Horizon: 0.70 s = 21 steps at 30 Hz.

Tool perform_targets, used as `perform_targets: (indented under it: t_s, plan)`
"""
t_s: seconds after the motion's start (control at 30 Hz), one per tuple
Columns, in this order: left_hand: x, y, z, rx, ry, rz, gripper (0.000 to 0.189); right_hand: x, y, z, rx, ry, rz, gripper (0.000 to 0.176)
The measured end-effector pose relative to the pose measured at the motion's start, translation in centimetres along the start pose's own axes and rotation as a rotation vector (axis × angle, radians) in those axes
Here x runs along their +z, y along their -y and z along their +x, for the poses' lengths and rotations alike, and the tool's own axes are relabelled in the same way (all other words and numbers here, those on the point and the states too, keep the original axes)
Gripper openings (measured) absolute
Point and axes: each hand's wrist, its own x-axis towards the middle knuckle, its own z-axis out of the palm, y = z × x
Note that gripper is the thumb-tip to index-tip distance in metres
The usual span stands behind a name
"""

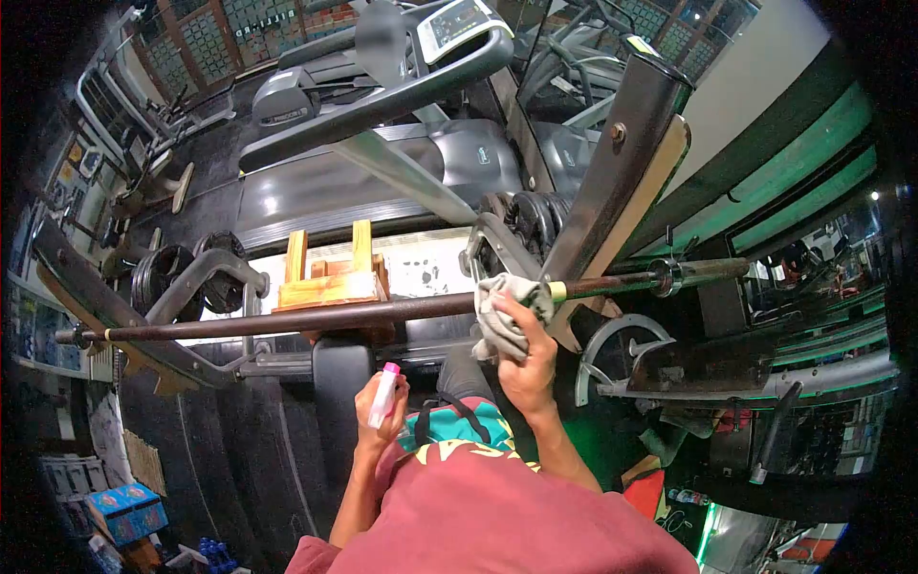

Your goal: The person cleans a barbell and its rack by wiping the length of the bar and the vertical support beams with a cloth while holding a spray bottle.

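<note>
A long dark barbell (382,314) lies across a bench press rack, running from the left edge area to the right upright. My right hand (527,359) is closed on a grey cloth (510,311), which is pressed around the bar near the right upright. Lower and to the left, my left hand (380,411) grips a small clear bottle (384,397) with a pink top, held apart from the bar. Beneath the bar's middle is the black bench pad (342,383).
Behind the bar stands a wooden frame (330,287) beside a white board. A treadmill (363,177) fills the area beyond. Weight plates (531,222) hang near the right upright (626,153). A blue box (126,512) sits at the lower left.
</note>
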Motion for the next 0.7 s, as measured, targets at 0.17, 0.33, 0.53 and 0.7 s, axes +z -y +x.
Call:
perform_targets:
  t_s: [0.17, 0.33, 0.53, 0.7]
  plan:
    - [0.3, -0.2, 0.1, 0.048, 0.043, 0.01, 0.01, -4.4, -1.3, 1.4, 0.003, -0.32, 0.474, 0.05]
    - [0.2, 0.0, -0.1, -0.035, 0.054, -0.026, 0.011, -9.0, -4.5, 3.8, -0.132, -0.311, -0.554, 0.055]
    - [-0.5, -0.5, 0.1, -0.005, 0.021, -0.026, 0.01, -7.6, -2.6, 3.0, -0.124, -0.137, -1.079, 0.061]
    - [-0.8, -0.6, -0.2, -0.056, -0.007, -0.071, 0.011, -8.2, -4.1, 2.9, -0.053, -0.117, -0.872, 0.064]
